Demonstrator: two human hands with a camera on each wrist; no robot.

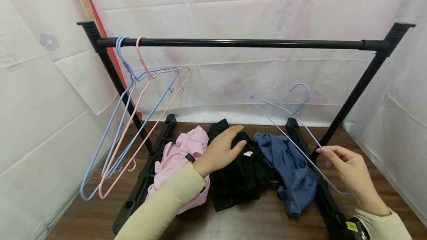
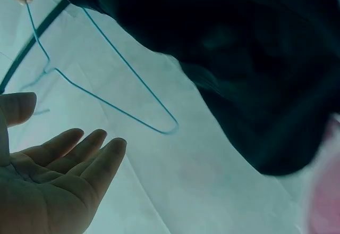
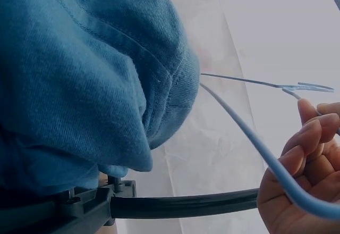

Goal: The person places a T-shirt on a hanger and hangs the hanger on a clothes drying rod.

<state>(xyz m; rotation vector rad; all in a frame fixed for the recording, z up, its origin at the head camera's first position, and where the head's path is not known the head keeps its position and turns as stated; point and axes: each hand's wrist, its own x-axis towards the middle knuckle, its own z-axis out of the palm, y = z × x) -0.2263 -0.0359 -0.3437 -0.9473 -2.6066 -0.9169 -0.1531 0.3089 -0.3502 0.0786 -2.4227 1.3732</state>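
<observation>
My right hand point(image 1: 348, 173) pinches one sloping shoulder of a light-blue wire hanger point(image 1: 298, 111) between thumb and fingers. The hanger is tilted, its hook up, over the blue garment point(image 1: 297, 180). In the right wrist view its lower wire point(image 3: 249, 144) runs past the curled fingers, near the blue cloth point(image 3: 90, 80). My left hand point(image 1: 221, 151) is over the black garment point(image 1: 240, 188), fingers extended and thumb apart, holding nothing. The left wrist view shows this palm point(image 2: 53, 186) open, with the hanger point(image 2: 125, 109) beyond it. A crumpled pink garment point(image 1: 186, 143) lies left of the black one.
A black rack's rail point(image 1: 233, 43) crosses above the clothes. Two blue hangers point(image 1: 118, 49) and a pink hanger point(image 1: 138, 49) hang at its left end. The rack's feet point(image 1: 143, 184) stand on the brown wooden tabletop point(image 1: 240, 221). White sheeting point(image 1: 217, 17) surrounds the back and sides.
</observation>
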